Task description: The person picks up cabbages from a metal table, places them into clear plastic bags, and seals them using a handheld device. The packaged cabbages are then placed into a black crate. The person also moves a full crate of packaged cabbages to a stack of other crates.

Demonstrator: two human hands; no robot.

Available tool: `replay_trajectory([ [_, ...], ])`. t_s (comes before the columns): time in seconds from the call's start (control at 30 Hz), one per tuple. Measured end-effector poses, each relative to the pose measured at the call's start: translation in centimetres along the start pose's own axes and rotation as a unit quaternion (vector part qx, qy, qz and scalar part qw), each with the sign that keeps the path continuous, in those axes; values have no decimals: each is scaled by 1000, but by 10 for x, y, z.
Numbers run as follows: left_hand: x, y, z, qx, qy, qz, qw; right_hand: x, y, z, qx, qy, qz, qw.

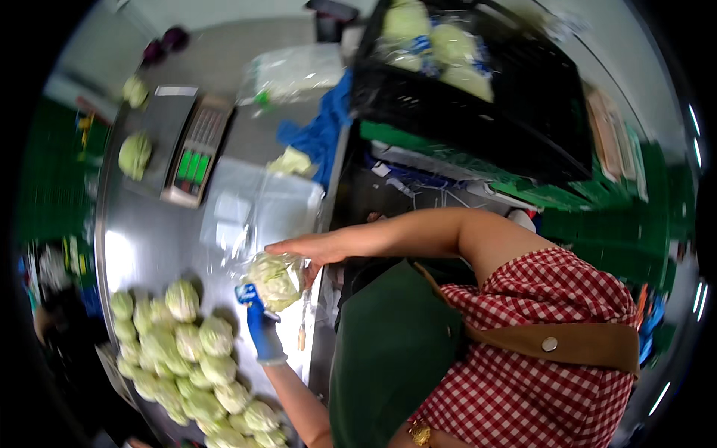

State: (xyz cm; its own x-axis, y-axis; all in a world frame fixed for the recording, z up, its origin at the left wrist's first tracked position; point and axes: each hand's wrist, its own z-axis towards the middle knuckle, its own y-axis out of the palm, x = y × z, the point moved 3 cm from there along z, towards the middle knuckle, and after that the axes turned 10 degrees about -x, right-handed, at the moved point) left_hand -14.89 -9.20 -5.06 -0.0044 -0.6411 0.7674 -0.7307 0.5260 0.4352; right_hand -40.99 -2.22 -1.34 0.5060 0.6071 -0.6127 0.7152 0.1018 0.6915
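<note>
Both my hands are on a pale green cabbage [275,283] inside a clear plastic bag. My right hand [313,251], bare, lies along its far right side, with the fingers stretched over the film. My left hand [263,333] wears a blue and grey glove and grips the other side, by a blue printed patch [246,293] of the bag. Just beyond the right hand lie flat clear bags [263,201] on the steel table [151,224]. A heap of bare cabbages [190,358] sits close to my left forearm.
A scale [196,148] with green displays stands ahead, with loose cabbages [135,155] beside it. To my right are a blue cloth [313,129] and a black crate [448,106] holding bagged cabbages. A small wooden-handled tool [302,336] rests at the table's near edge.
</note>
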Motion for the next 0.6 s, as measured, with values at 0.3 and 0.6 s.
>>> replay_trajectory([
  [0.3, 62, 338, 17, -223, 192, 118, 949, -109, -19, -293, 229, -342, 55, 910],
  [0.6, 25, 334, 80, -159, 38, 232, 959, -141, -197, -575, 513, -455, 42, 726],
])
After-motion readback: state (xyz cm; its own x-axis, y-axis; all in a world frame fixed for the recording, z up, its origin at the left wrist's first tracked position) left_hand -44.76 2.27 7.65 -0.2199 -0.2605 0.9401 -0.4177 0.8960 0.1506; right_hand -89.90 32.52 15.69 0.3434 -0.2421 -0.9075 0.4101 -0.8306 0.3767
